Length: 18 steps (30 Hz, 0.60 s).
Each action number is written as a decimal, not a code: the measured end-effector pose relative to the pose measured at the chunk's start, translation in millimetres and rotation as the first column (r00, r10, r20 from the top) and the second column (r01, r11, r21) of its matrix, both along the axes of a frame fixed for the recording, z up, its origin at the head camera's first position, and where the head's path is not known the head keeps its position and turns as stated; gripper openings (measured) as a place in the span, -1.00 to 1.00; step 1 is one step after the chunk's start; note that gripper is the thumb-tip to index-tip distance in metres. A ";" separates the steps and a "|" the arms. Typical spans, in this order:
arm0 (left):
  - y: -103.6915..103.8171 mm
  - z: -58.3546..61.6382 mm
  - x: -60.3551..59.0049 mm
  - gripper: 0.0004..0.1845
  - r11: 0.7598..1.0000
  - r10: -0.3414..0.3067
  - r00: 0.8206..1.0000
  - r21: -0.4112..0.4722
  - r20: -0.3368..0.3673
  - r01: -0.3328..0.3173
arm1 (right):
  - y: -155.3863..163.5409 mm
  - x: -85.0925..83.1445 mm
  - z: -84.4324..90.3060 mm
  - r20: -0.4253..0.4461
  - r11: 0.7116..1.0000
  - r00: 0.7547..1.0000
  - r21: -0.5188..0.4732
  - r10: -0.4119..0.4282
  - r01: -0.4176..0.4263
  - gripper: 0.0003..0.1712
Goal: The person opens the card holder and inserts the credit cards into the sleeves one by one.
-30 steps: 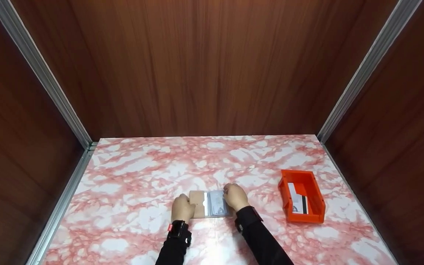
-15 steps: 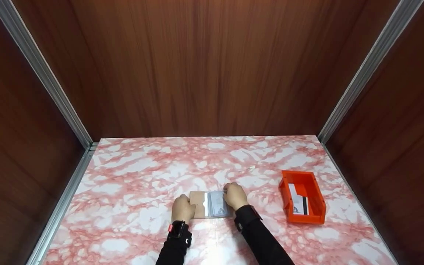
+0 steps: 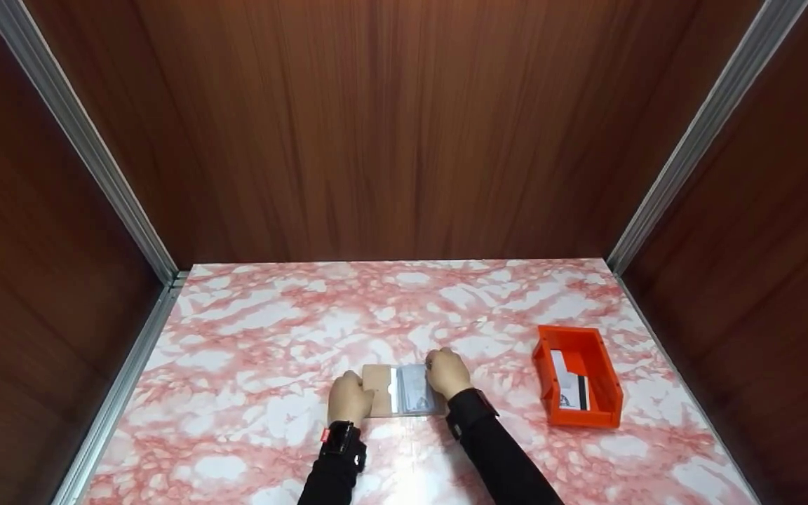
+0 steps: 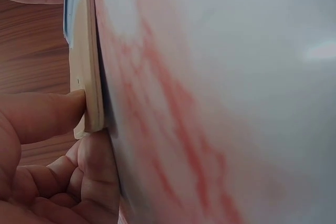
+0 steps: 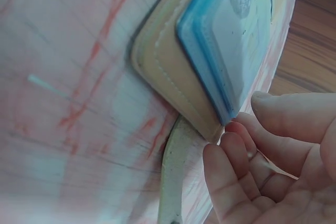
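A tan card wallet (image 3: 377, 391) lies spread on the table in front of me. Clear plastic sleeves (image 3: 415, 390) fill its right half, and a white card edge (image 3: 394, 390) shows near the fold. My left hand (image 3: 350, 398) pinches the wallet's left end, thumb on top and fingers curled at its edge. At the right end is my right hand (image 3: 449, 373). In the right wrist view its fingertips touch the wallet's corner, and its thumb (image 5: 278, 109) stands apart from the blue-edged sleeves (image 5: 210, 61). A pale strap (image 5: 173, 174) extends from under the wallet.
An orange bin (image 3: 584, 417) with several cards (image 3: 572, 393) inside stands to the right on the pink-and-white marbled table (image 3: 271, 315). Brown wood-grain panels (image 3: 390, 133) and grey metal posts (image 3: 88, 147) enclose the back and sides.
Both hands and the wallet stay in nearly the same place. The head view has shifted very slightly.
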State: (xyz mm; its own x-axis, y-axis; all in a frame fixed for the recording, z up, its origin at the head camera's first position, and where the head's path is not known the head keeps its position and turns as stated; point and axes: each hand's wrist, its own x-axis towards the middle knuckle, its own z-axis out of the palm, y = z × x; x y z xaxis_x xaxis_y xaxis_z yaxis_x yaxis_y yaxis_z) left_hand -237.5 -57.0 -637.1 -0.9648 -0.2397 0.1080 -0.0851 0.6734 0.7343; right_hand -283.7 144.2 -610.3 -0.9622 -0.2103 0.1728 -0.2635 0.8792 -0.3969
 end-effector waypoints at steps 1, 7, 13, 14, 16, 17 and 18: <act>0.1 -0.3 -0.4 -0.81 1.000 0.001 1.000 0.001 0.002 -0.001 | 0.2 0.0 -0.2 -0.003 1.000 1.000 0.000 0.005 -0.005 -0.94; 1.0 -0.7 -1.1 -0.79 1.000 0.003 1.000 -0.002 0.017 -0.003 | 0.6 0.9 0.7 -0.009 1.000 1.000 -0.002 0.019 -0.019 -0.91; 0.9 -0.9 -1.2 -0.78 1.000 0.003 1.000 -0.001 0.024 -0.003 | 0.1 -0.1 2.0 0.016 1.000 1.000 -0.009 0.009 -0.009 -0.91; 0.8 -1.2 -1.3 -0.78 1.000 0.002 1.000 -0.002 0.020 -0.002 | -0.1 -0.4 2.2 0.021 1.000 1.000 -0.009 0.007 -0.007 -0.92; 0.7 -1.6 -1.2 -0.79 1.000 0.001 1.000 -0.004 0.010 -0.001 | -0.2 -0.8 2.7 0.027 1.000 1.000 -0.006 0.006 -0.006 -0.92; 0.7 -2.0 -1.1 -0.79 1.000 0.001 1.000 -0.006 0.004 -0.001 | -0.2 -0.7 3.2 0.038 1.000 0.999 -0.007 0.003 -0.003 -0.92; 0.7 -2.4 -1.1 -0.79 1.000 0.000 1.000 -0.007 -0.002 0.000 | -0.3 -0.7 3.6 0.043 1.000 0.999 -0.006 0.002 -0.002 -0.92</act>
State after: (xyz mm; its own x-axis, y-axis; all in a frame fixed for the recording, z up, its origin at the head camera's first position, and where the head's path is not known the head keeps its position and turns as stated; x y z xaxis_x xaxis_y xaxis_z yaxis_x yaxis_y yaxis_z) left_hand -238.6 -56.3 -639.5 -0.9645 -0.2393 0.1116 -0.0838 0.6782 0.7301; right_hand -284.5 143.9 -606.7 -0.9684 -0.2116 0.1323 -0.2479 0.8762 -0.4134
